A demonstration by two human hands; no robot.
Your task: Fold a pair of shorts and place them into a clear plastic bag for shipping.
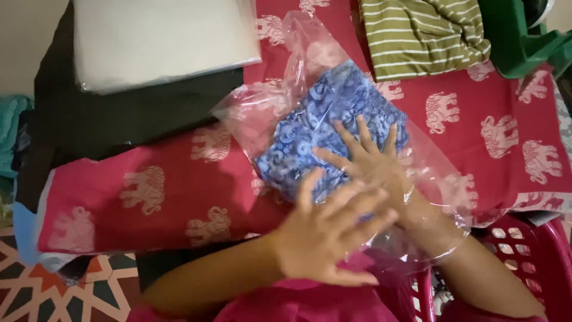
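Glossy clear plastic bag [310,83] over matt blue patterned cloth [333,119].

Red elephant cloth [494,113], striped top [417,36], white pkg [161,39], red basket [530,256].

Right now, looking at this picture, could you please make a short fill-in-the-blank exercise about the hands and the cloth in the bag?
1. The blue patterned cloth lies inside a clear ____ bag.
2. The right hand reaches ____ the bag, fingers spread on the blue cloth.
3. The left hand is open, pressing on the bag from ____.
4. The red cloth underneath is printed with ____.

Missing words: plastic; inside; outside; elephants
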